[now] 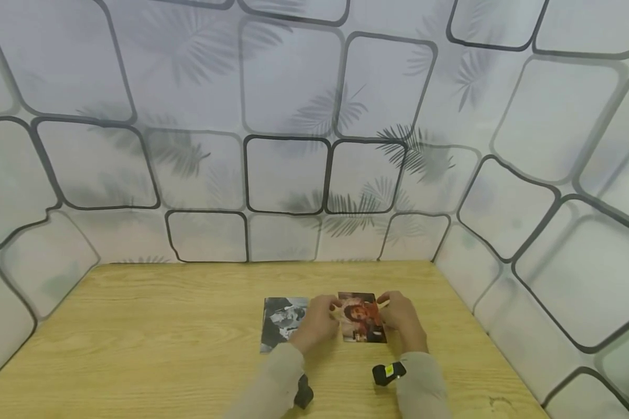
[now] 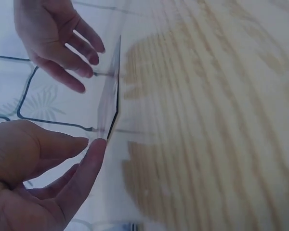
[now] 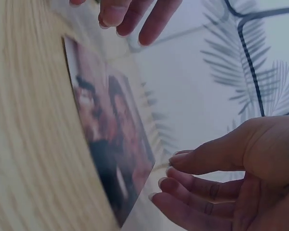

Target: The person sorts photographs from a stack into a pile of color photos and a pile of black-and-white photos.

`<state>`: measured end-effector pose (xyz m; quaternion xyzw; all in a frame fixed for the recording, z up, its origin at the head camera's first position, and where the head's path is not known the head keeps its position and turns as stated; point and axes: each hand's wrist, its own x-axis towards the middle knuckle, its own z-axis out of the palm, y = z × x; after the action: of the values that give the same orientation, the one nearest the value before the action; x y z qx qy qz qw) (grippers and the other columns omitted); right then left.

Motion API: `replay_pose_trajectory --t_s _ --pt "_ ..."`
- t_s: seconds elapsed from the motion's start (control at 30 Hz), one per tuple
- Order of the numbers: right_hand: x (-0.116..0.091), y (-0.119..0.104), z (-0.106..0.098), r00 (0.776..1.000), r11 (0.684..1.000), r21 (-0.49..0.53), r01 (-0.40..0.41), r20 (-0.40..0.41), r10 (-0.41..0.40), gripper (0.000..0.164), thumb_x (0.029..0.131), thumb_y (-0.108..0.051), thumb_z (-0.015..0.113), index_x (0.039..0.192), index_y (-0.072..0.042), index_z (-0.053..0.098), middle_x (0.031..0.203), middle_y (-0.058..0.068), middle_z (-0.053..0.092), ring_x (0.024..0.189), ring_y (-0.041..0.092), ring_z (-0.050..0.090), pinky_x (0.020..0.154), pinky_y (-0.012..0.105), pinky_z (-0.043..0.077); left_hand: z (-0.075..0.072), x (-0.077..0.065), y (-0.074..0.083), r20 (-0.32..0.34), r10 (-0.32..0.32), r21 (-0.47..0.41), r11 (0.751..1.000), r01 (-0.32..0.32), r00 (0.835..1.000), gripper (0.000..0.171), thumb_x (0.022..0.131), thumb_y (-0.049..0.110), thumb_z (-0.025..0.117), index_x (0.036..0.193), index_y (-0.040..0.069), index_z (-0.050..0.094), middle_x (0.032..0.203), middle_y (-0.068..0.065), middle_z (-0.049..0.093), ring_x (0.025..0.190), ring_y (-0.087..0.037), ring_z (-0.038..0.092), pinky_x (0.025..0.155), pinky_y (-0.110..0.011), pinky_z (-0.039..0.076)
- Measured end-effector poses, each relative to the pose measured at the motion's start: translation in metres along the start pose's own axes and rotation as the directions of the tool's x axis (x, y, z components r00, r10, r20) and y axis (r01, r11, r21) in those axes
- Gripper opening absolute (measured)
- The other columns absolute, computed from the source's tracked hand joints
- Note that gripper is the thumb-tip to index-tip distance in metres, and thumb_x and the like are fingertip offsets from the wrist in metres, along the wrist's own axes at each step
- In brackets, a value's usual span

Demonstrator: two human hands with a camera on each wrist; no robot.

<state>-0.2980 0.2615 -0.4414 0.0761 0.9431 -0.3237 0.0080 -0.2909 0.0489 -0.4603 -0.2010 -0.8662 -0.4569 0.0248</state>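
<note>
A colour picture card (image 1: 362,319) lies on the wooden table between the two hands, showing a figure in red tones. At its left side is my left hand (image 1: 318,323); in the left wrist view its index fingertip meets the card's edge, thumb slightly apart. My right hand (image 1: 402,319) hovers at the card's right side, and the right wrist view shows its fingers (image 3: 183,187) loosely bent with a small gap to the card (image 3: 111,130). To the left, a black-and-white picture card (image 1: 280,323) lies on the table, partly hidden behind my left hand.
The light wooden table (image 1: 152,331) reaches back to a pale patterned backdrop (image 1: 288,174) with dark rounded squares and leaf prints, which also rises along both sides. Dark wrist devices (image 1: 389,372) sit by both sleeves.
</note>
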Motion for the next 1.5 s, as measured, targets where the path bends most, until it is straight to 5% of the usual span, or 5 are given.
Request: replay_pose_trajectory --t_s 0.3,0.57,0.9,1.3,1.5 --pt "-0.011 -0.046 0.006 0.993 0.992 0.044 0.119 0.002 -0.119 0.033 0.087 0.0 0.066 0.12 0.0 0.07 0.101 0.017 0.073 0.08 0.022 0.064 0.061 0.031 0.053 -0.034 -0.014 0.0 0.054 0.018 0.063 0.998 -0.021 0.998 0.035 0.086 -0.009 0.071 0.12 -0.004 0.067 0.118 -0.025 0.066 0.094 -0.034 0.069 0.077 -0.041 0.063" --pt "-0.016 -0.067 0.027 0.969 0.971 0.177 0.163 0.155 -0.191 0.038 0.091 0.0 0.063 0.129 0.004 0.066 0.102 0.019 0.07 0.066 0.019 0.063 0.051 0.029 0.056 -0.072 -0.031 -0.009 0.046 0.038 0.117 0.992 -0.043 0.998 0.032 0.087 -0.005 0.072 0.119 -0.004 0.068 0.121 -0.025 0.066 0.101 -0.038 0.067 0.085 -0.049 0.061" --pt "-0.023 -0.078 0.054 0.954 0.965 0.199 0.171 0.211 -0.213 0.032 0.092 -0.002 0.067 0.123 0.005 0.066 0.093 0.015 0.069 0.068 0.021 0.068 0.058 0.033 0.063 -0.106 -0.04 -0.04 -0.049 -0.087 0.141 0.986 0.094 0.995 0.03 0.084 -0.003 0.076 0.114 -0.001 0.07 0.115 -0.017 0.072 0.102 -0.031 0.068 0.091 -0.048 0.06" --pt "-0.017 -0.096 0.085 0.959 0.973 0.165 0.163 0.205 -0.195 0.022 0.088 -0.004 0.074 0.107 0.006 0.069 0.066 0.012 0.072 0.052 0.016 0.069 0.055 0.03 0.061 -0.116 -0.045 -0.061 -0.086 -0.195 0.143 0.968 0.205 0.977 0.037 0.082 0.0 0.08 0.115 -0.007 0.066 0.109 -0.023 0.07 0.1 -0.035 0.069 0.089 -0.048 0.062" --pt "-0.019 -0.102 0.093 0.972 0.984 0.066 0.164 0.158 -0.173 0.026 0.086 -0.013 0.082 0.098 0.004 0.066 0.063 0.007 0.071 0.052 0.017 0.071 0.072 0.036 0.065 -0.115 -0.049 -0.065 -0.104 -0.177 0.151 0.97 0.191 0.979 0.038 0.078 -0.005 0.081 0.114 -0.007 0.067 0.103 -0.022 0.071 0.093 -0.032 0.069 0.084 -0.047 0.062"
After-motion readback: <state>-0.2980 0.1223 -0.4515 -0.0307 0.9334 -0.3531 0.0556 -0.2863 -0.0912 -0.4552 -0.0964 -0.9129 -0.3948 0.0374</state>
